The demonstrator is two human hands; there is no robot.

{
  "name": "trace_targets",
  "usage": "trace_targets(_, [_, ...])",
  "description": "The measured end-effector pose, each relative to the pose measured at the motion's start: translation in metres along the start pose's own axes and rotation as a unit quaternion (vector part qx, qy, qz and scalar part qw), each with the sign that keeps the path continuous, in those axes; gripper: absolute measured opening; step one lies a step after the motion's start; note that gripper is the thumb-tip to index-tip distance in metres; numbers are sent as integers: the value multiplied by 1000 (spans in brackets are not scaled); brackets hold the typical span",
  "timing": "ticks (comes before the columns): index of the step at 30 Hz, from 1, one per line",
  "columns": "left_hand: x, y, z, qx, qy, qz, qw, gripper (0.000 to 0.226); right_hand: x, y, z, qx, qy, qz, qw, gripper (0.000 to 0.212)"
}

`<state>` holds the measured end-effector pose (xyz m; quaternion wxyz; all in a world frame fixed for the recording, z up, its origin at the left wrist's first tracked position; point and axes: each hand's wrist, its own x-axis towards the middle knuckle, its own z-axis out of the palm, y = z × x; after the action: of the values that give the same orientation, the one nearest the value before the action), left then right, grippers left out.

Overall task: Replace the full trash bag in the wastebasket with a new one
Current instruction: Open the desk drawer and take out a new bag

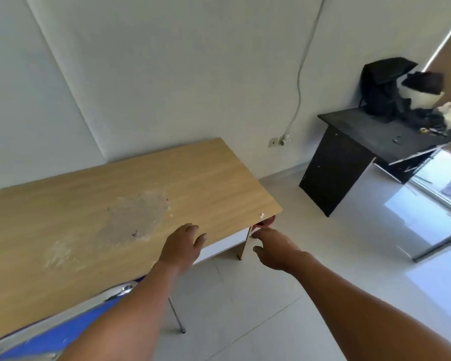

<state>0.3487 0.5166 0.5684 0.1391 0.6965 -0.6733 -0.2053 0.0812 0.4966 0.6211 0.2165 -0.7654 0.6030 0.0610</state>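
Note:
Only a small red sliver of what may be the wastebasket (267, 222) shows beneath the near right corner of the wooden table (115, 204); the rest is hidden by the tabletop. My left hand (184, 247) reaches forward over the table's front edge, fingers relaxed and holding nothing. My right hand (272, 247) stretches out just right of the table's side panel, fingers loosely spread, empty, a little below and in front of the red sliver. No trash bag is visible.
A blue chair with chrome frame (63, 332) stands at the lower left by the table. A black desk (370, 149) with a black bag and clutter stands at the right wall. A cable hangs to a wall socket (284, 139). The floor is white tile.

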Motion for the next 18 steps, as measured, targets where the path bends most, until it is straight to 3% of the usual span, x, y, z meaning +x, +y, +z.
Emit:
trace_targets(5, [-4,12,30,18,55,-100,993,59,63,40,-13,-58,-23,-103,993,47])
trace_targets(9, [14,18,62,40,78,-112,990,90,114,70,0,-114,-3,-127,985,52])
trace_targets(13, [46,4,111,67,87,-122,986,74,167,100,45,-152,13,-157,976,59])
trace_targets(15, [69,-11,138,83,119,-115,983,75,195,116,74,-151,52,-175,971,63])
trace_targets(18, [94,-32,174,93,165,-103,976,59,226,134,111,-121,131,-211,961,68])
